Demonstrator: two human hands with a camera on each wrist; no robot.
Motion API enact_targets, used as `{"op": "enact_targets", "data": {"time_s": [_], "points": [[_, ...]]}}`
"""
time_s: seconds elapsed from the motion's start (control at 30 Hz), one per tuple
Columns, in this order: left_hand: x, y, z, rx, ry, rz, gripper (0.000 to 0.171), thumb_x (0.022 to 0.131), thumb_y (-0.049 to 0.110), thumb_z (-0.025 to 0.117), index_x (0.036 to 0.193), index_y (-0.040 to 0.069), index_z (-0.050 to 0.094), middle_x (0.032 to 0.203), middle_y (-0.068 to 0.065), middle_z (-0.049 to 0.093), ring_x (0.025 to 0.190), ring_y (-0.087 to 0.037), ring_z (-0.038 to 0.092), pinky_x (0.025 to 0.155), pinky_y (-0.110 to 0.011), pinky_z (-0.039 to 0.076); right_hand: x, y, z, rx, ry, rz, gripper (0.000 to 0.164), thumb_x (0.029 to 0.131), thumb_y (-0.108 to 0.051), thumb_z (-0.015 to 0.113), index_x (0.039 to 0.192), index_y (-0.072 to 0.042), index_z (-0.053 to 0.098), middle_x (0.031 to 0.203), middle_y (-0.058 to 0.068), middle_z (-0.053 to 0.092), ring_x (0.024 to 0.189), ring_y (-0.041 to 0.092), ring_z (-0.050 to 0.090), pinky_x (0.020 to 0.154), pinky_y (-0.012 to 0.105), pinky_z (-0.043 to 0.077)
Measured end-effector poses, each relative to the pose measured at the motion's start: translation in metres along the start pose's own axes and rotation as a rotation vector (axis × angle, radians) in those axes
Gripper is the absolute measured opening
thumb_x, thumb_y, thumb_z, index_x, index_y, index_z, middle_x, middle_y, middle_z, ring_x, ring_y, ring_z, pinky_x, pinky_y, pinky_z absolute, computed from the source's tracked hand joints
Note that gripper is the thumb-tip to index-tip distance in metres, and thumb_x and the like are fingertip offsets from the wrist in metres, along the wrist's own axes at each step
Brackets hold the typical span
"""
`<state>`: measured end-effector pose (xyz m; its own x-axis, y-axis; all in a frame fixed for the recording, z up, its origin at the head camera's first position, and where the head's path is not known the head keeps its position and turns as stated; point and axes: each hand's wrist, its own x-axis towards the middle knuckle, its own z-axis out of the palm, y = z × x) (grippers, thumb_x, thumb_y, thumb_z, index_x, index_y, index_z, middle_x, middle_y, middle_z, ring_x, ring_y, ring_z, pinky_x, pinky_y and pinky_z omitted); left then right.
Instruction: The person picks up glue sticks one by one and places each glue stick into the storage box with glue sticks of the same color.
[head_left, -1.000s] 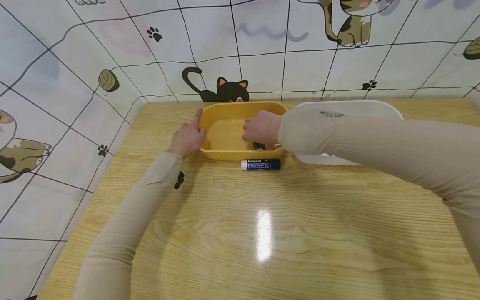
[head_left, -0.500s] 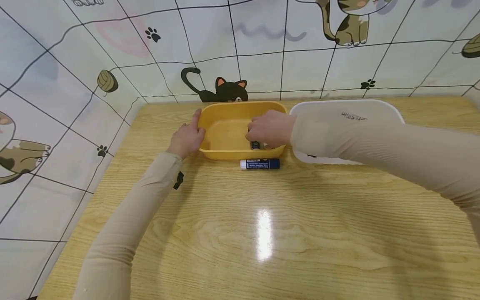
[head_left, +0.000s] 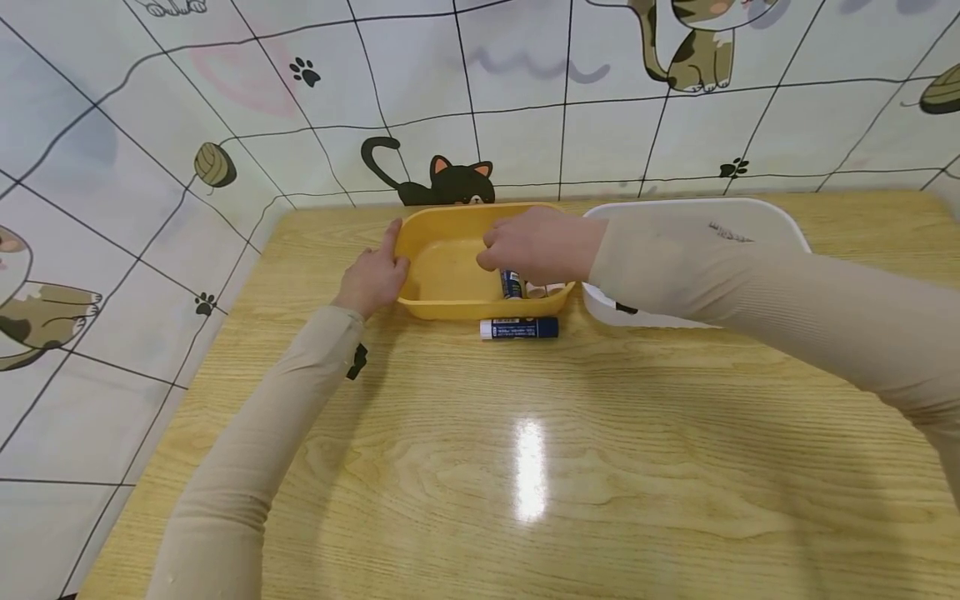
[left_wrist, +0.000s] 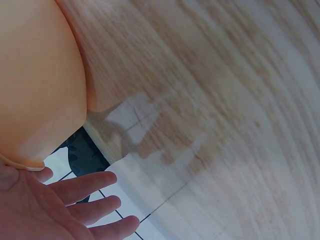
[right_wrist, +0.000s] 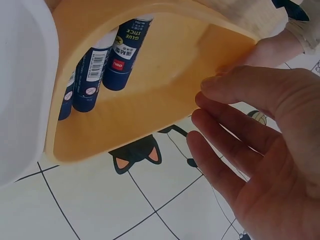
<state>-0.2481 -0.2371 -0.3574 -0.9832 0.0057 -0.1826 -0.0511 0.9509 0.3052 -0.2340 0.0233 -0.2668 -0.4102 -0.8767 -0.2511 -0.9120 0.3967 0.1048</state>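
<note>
At the left end of the yellow plastic basket [head_left: 452, 275], my left hand [head_left: 372, 279] touches the rim, its index finger lying along it. In the left wrist view the other fingers [left_wrist: 95, 210] stretch out straight, away from the wall. My right hand [head_left: 542, 246] hovers over the basket's right half. The right wrist view shows its fingers [right_wrist: 220, 160] loosely bent, with nothing between them and the thumb. Beneath it, blue glue sticks [right_wrist: 122, 60] lie side by side inside the basket. Another glue stick [head_left: 520, 328] lies on the table along the basket's front.
A white plastic basket [head_left: 783, 225] stands right beside the yellow one, partly hidden by my right sleeve. Both are near the back edge of the wooden table [head_left: 450, 467]. Behind and to the left rise walls [head_left: 517, 142] covered with a cat-print tile pattern.
My right hand has risen from the glue sticks in the yellow basket and shifted a little right, uncovering more of them. My left hand stays at the rim.
</note>
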Motion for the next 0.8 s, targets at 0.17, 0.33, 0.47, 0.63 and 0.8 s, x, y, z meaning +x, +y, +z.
{"op": "enact_targets", "data": {"time_s": [0.17, 0.33, 0.47, 0.63, 0.8], "points": [[0.0, 0.0, 0.0, -0.004, -0.002, 0.001, 0.062, 0.1, 0.028, 0.027, 0.157, 0.023, 0.003, 0.14, -0.032, 0.041, 0.135, -0.048, 0.029, 0.102, -0.061, 0.031, -0.007, 0.0, 0.003, -0.009, 0.059, -0.03, 0.023, 0.082, -0.001, 0.073, 0.103, -0.007, 0.065, 0.092, 0.007, 0.059, 0.082, 0.024, 0.052, 0.062, 0.034, 0.048], [0.0, 0.0, 0.0, -0.006, -0.007, -0.004, 0.062, 0.1, 0.028, 0.027, 0.157, 0.023, 0.002, 0.142, -0.032, 0.04, 0.136, -0.048, 0.028, 0.102, -0.061, 0.031, -0.012, -0.003, 0.007, -0.016, 0.092, -0.035, 0.025, 0.078, -0.008, 0.08, 0.099, -0.009, 0.067, 0.088, 0.005, 0.059, 0.077, 0.023, 0.052, 0.059, 0.033, 0.047], [0.0, 0.0, -0.001, -0.005, -0.008, -0.004, 0.062, 0.1, 0.028, 0.027, 0.157, 0.023, 0.002, 0.141, -0.032, 0.04, 0.136, -0.048, 0.028, 0.102, -0.061, 0.031, -0.015, -0.007, 0.01, -0.023, 0.097, -0.037, 0.02, 0.085, 0.002, 0.068, 0.102, -0.009, 0.067, 0.091, 0.006, 0.061, 0.076, 0.023, 0.052, 0.057, 0.03, 0.046], [0.0, 0.0, 0.0, -0.001, -0.004, -0.005, 0.062, 0.099, 0.028, 0.026, 0.157, 0.023, 0.002, 0.14, -0.033, 0.041, 0.135, -0.048, 0.029, 0.101, -0.061, 0.032, -0.021, -0.015, 0.016, -0.031, 0.171, -0.072, 0.023, 0.087, 0.009, 0.059, 0.1, -0.008, 0.067, 0.091, 0.005, 0.061, 0.077, 0.023, 0.053, 0.059, 0.031, 0.047], [0.0, -0.001, 0.001, 0.0, -0.001, -0.005, 0.062, 0.099, 0.028, 0.026, 0.157, 0.023, 0.002, 0.139, -0.033, 0.043, 0.133, -0.048, 0.032, 0.1, -0.061, 0.034, -0.025, -0.025, 0.025, -0.037, 0.23, -0.094, 0.017, 0.088, 0.004, 0.061, 0.098, -0.009, 0.067, 0.091, 0.005, 0.061, 0.081, 0.022, 0.055, 0.067, 0.033, 0.049]]}}
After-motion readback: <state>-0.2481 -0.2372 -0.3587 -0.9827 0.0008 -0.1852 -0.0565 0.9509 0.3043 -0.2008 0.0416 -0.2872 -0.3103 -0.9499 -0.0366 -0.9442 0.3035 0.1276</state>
